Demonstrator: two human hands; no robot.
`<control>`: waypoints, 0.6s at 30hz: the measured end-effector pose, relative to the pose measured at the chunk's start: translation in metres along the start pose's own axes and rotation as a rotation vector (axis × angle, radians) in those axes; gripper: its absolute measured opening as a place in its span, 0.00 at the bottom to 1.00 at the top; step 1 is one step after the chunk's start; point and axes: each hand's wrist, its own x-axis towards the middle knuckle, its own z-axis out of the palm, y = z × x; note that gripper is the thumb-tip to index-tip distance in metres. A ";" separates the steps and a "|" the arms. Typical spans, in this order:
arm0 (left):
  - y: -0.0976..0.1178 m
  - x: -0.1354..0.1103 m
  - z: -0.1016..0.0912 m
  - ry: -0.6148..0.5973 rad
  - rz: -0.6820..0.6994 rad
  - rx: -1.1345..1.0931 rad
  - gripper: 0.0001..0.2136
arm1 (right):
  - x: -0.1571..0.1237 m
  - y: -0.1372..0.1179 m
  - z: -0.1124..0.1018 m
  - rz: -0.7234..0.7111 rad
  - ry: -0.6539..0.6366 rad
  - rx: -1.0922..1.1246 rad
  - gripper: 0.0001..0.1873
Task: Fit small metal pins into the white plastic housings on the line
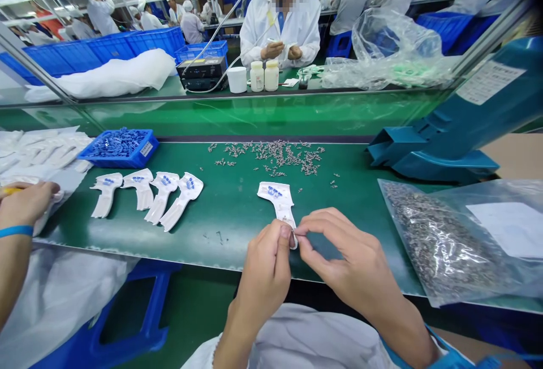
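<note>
A white plastic part [278, 199] with blue pieces set in it lies on the green mat [229, 210] in front of me. My left hand [267, 270] pinches the part's near end, fingers closed on it. My right hand [345, 258] pinches at the same end, thumb and forefinger together on something too small to make out. Several more white parts [148, 191] lie in a row to the left. Small metal screws [275, 157] are scattered farther back on the mat.
A blue tray [121, 148] of blue pieces stands at back left. A clear bag of screws [441, 239] lies at right, near a teal machine [458, 131]. A co-worker's hand [25, 202] rests at far left. Another person works across the belt, behind bottles [263, 76].
</note>
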 end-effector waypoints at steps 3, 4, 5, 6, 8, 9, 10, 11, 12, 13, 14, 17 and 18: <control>0.001 0.001 -0.003 -0.052 -0.091 -0.105 0.19 | 0.001 0.004 -0.003 -0.030 -0.081 -0.019 0.08; 0.001 0.002 -0.003 -0.055 -0.106 -0.108 0.19 | 0.002 0.005 -0.004 -0.032 -0.103 -0.023 0.08; 0.001 0.002 -0.003 -0.051 -0.106 -0.088 0.19 | 0.002 0.006 -0.005 -0.028 -0.112 -0.020 0.08; 0.001 0.002 -0.003 -0.045 -0.093 -0.052 0.18 | 0.002 0.007 -0.005 -0.007 -0.111 -0.011 0.08; 0.002 0.003 -0.002 -0.030 -0.049 0.028 0.17 | 0.002 0.009 -0.005 0.087 -0.085 0.034 0.07; 0.003 0.002 -0.002 -0.020 -0.026 0.056 0.17 | 0.002 0.009 -0.005 0.147 -0.075 0.069 0.07; 0.003 0.002 -0.001 -0.007 -0.009 0.074 0.17 | 0.001 0.009 -0.004 0.206 -0.074 0.109 0.07; 0.004 0.002 -0.001 0.005 0.005 0.085 0.16 | 0.000 0.009 -0.003 0.252 -0.080 0.149 0.07; 0.004 0.002 -0.001 0.017 0.015 0.095 0.16 | -0.001 0.009 -0.001 0.286 -0.087 0.181 0.07; 0.005 0.002 0.000 0.027 0.023 0.105 0.15 | -0.002 0.008 0.000 0.306 -0.087 0.204 0.06; 0.005 0.001 0.000 0.036 0.031 0.118 0.15 | -0.003 0.007 0.001 0.318 -0.081 0.214 0.05; 0.006 0.001 0.001 0.052 0.043 0.138 0.15 | -0.006 0.004 0.003 0.327 -0.029 0.201 0.04; 0.006 0.001 0.001 0.054 0.044 0.136 0.15 | -0.007 0.003 0.002 0.319 -0.025 0.190 0.04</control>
